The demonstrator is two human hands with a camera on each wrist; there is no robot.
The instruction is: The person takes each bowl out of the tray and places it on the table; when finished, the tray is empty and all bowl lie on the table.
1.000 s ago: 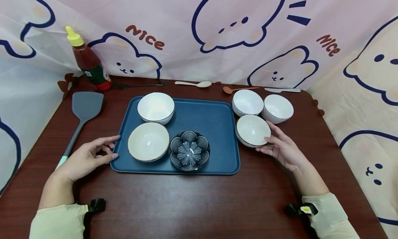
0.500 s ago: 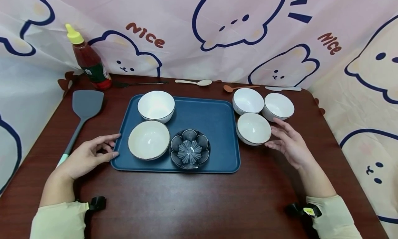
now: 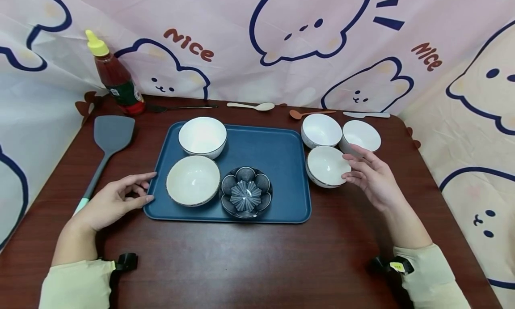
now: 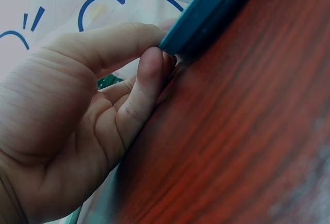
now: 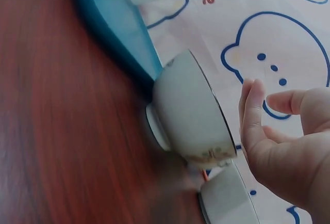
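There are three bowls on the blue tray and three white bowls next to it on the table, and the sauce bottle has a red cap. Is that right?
Almost. The sauce bottle has a yellow cap, not a red one; the head view shows it. The rest is right: three bowls sit on the blue tray, and three white bowls stand beside it on the table.

On the desk (image 3: 249,260) before us, the tray (image 3: 277,157) sits in the middle, holding two bowls (image 3: 193,180) at its left and a small dish (image 3: 246,192) at its front. Just right of it stand three more bowls (image 3: 327,166). A spatula (image 3: 105,143) lies at left, a bottle (image 3: 114,78) behind it, and spoons (image 3: 251,106) along the back edge. Our left hand (image 3: 110,204) touches the tray's left edge; our right hand (image 3: 372,177) is beside the nearest bowl.
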